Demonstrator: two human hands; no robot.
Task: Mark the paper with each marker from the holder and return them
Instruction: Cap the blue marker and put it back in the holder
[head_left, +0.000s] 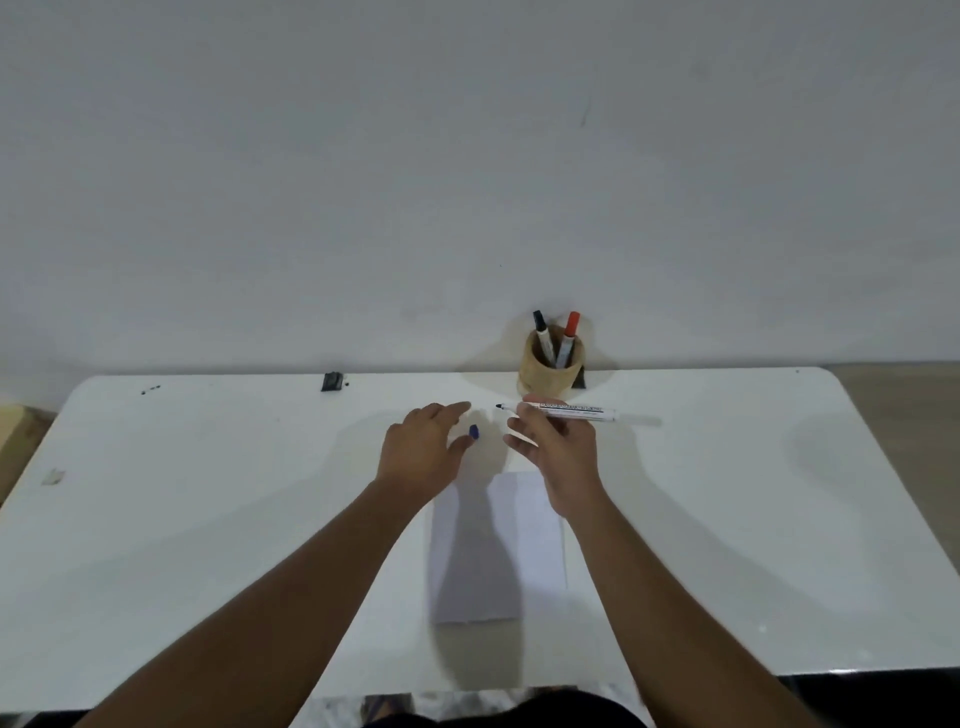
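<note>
My right hand (556, 447) holds an uncapped white marker (571, 413) level above the table, its dark tip pointing left. The marker's blue cap (473, 431) is pinched at the fingertips of my left hand (423, 449), a short way left of the tip. A sheet of white paper (524, 545) lies on the table below both hands, partly shaded by them. The round wooden holder (550, 369) stands at the table's back edge, holding a black-capped marker (542, 332) and a red-capped marker (569, 335).
The white table (208, 519) with rounded corners stands against a plain wall. A small black clip (332, 382) sits at its back edge, with a few dark specks (150, 388) at back left. The near edge runs just above my lap.
</note>
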